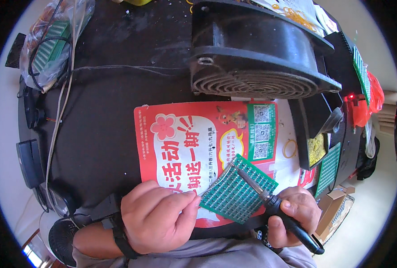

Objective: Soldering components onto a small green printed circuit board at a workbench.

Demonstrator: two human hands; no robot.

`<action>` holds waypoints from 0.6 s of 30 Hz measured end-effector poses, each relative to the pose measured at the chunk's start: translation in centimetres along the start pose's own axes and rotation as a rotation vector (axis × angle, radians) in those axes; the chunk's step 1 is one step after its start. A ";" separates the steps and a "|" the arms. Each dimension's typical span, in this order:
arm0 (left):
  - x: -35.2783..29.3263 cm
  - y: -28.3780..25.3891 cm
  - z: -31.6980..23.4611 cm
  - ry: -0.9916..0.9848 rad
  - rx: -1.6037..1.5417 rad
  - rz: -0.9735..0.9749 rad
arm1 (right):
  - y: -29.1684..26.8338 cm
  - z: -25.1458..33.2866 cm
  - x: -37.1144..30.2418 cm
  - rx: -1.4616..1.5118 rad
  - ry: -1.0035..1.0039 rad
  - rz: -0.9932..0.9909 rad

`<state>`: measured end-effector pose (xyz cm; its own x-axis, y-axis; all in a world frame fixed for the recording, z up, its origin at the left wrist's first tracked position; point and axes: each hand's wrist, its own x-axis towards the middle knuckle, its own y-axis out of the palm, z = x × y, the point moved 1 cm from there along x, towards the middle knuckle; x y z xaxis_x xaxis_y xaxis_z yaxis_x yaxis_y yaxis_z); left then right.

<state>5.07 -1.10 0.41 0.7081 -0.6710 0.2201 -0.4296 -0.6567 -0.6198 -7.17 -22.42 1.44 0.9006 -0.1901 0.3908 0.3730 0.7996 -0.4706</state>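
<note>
A green circuit board [247, 201] with rows of small solder points lies tilted on a red and white printed sheet [149, 147]. My right hand [300, 212] grips the black handle of a soldering iron [276, 209], whose tip points up and left to the board's far corner. Between the thumb and fingertips of my left hand [156, 219] is a thin strand of solder wire [213, 184]. The wire runs over the board's left edge toward the iron's tip; whether the two touch is too small to tell.
A large black fan [261, 58] stands beyond the sheet. Right of it are a yellow sponge [318, 149] in a black holder and another green board [328, 169]. At far left, a plastic bag [51, 44] holds boards beside cables [62, 102]. A cardboard box [332, 207] sits lower right.
</note>
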 end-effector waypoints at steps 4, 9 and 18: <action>-0.1 0.1 -0.1 -0.001 0.016 -0.007 | 0.0 0.2 0.0 -0.005 0.008 0.010; 0.0 0.1 0.0 0.011 0.027 -0.004 | 0.0 0.0 -0.1 0.019 -0.001 0.014; -0.1 0.1 -0.1 0.019 0.016 0.010 | 0.3 0.3 0.0 -0.033 0.009 -0.035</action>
<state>4.92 -1.13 0.42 0.6926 -0.6843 0.2280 -0.4278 -0.6442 -0.6340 -7.10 -22.01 1.58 0.8888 -0.2231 0.4003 0.4114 0.7733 -0.4824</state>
